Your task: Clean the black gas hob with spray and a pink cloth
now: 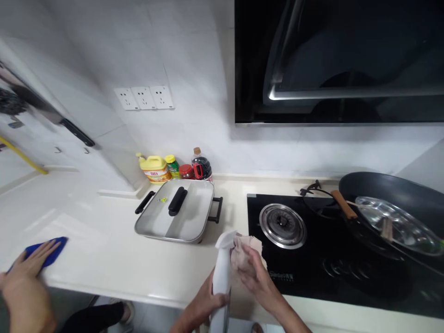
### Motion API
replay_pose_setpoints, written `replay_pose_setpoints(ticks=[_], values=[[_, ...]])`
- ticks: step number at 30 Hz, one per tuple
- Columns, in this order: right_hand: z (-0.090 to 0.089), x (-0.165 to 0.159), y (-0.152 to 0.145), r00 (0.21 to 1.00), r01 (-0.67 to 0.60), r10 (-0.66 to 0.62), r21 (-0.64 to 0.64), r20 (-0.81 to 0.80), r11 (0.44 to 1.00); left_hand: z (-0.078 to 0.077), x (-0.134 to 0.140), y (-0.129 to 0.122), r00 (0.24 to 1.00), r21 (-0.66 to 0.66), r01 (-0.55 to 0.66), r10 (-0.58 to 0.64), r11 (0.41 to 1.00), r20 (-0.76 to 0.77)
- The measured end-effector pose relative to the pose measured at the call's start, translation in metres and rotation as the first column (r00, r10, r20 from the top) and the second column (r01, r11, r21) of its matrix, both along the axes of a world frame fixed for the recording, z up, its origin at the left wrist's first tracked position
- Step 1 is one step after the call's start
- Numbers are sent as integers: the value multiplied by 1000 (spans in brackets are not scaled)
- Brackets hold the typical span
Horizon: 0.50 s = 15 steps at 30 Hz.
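My left hand [208, 298] is closed around a long white object [221, 273] with a curved top; its exact kind I cannot make out. It stands upright in front of the counter edge, its lower end cut off by the frame. Bunched in my right hand [256, 277] is a pale, crumpled cloth [247, 252], touching or right beside the white object's upper end. Just beyond my hands, on the counter [114, 263], sits a lidded electric pan [194, 210] with black handles. The black gas stove [294, 277] lies to the right of my right hand.
At the left, another person's hand [31, 273] presses a blue cloth [57, 252] on the counter. Several bottles and jars, among them a yellow jug [155, 169], stand by the wall. A large wok [367, 185] rests on the stove. Above hangs a black range hood [340, 55].
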State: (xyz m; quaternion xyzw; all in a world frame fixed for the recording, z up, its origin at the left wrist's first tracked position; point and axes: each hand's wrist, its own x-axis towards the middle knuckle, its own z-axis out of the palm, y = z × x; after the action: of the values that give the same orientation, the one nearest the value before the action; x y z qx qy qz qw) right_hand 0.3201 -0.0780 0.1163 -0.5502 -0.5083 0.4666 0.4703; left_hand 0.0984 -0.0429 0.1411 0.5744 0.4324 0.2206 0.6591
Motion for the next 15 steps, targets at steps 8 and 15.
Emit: replay_pose_setpoints(ticks=[8, 15], values=[[35, -3, -18, 954, 79, -78, -9, -288, 997, -5, 57, -37, 992, 5, 123, -123, 992, -18], [40, -7, -32, 942, 160, -164, -39, -293, 986, -16, 65, -57, 995, -10, 100, -101, 995, -21]])
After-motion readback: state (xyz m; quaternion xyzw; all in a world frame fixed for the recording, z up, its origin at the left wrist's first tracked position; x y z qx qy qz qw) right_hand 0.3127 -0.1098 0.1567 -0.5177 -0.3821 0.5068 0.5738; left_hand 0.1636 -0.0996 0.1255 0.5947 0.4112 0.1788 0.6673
